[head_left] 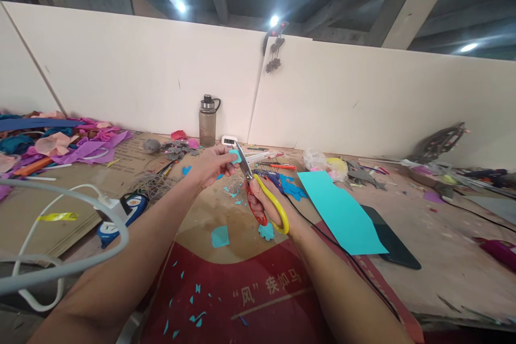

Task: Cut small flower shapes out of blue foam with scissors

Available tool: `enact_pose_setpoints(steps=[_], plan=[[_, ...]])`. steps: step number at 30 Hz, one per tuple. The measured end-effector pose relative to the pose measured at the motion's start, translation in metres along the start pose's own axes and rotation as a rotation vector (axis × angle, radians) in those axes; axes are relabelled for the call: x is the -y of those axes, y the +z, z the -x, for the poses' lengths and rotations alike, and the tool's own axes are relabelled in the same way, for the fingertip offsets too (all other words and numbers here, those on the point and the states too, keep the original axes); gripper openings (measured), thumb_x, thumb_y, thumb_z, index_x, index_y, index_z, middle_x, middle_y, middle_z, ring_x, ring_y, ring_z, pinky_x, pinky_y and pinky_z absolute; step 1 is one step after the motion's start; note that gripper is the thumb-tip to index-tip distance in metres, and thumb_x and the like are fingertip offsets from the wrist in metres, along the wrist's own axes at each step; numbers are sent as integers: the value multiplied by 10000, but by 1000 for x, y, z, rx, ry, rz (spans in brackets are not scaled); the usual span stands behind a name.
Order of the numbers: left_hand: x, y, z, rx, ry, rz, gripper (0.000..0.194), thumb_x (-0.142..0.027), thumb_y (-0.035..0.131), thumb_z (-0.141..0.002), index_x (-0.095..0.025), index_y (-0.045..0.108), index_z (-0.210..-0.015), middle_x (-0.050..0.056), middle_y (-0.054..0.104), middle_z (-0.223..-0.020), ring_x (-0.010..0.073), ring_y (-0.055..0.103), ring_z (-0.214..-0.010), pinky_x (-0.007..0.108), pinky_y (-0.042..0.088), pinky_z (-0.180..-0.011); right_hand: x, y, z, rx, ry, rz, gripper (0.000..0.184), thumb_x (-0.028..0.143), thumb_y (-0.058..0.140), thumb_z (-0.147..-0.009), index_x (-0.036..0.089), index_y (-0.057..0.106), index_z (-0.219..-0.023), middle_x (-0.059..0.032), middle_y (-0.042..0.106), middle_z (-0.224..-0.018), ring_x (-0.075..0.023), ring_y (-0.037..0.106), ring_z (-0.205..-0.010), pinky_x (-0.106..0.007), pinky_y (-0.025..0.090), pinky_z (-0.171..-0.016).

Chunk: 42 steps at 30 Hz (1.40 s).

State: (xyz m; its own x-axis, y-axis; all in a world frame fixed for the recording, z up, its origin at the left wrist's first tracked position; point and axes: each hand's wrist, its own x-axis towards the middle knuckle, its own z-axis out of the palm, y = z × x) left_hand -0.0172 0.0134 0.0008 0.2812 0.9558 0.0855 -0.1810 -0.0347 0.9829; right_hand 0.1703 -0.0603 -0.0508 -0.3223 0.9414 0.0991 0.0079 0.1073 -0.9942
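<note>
Between the fingertips of my left hand (215, 165) is a small piece of turquoise paper (234, 157). My right hand (266, 199) grips a pair of scissors (246, 165) with one yellow and one red handle. The blades point up and away, right beside the paper piece; whether they touch it I cannot tell. Below my hands lie a turquoise paper square (220, 236) and a cut, scalloped turquoise shape (266, 231). To the right, a large turquoise sheet (342, 212) partly covers a dark flat slab (393, 242).
Blue cut shapes (293, 187) lie beyond my right hand. A water bottle (207, 122) stands by the white partition (161, 70). At left are a tape measure (123, 220), a white cable (100, 266) and coloured fabric-like scraps (60, 142). Turquoise snippets (197, 319) dot the red board.
</note>
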Motion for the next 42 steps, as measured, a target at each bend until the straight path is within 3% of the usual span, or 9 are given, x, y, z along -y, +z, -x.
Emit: enact_pose_setpoints(steps=[16, 42], plan=[[0, 1, 2, 13, 34, 50, 291, -317, 905, -720, -123, 689, -722, 80, 746, -672, 117, 657, -486, 199, 461, -451, -2, 2, 0, -48, -16, 40, 709, 938, 644, -822, 260, 449, -899, 79, 393, -680, -78, 306, -495, -215, 265, -411], [6, 3, 2, 45, 83, 54, 322, -309, 931, -656, -147, 656, -610, 64, 723, -597, 112, 617, -434, 207, 432, -422, -3, 5, 1, -100, -5, -61, 749, 960, 674, -775, 250, 497, -936, 86, 394, -679, -66, 307, -480, -209, 266, -391]])
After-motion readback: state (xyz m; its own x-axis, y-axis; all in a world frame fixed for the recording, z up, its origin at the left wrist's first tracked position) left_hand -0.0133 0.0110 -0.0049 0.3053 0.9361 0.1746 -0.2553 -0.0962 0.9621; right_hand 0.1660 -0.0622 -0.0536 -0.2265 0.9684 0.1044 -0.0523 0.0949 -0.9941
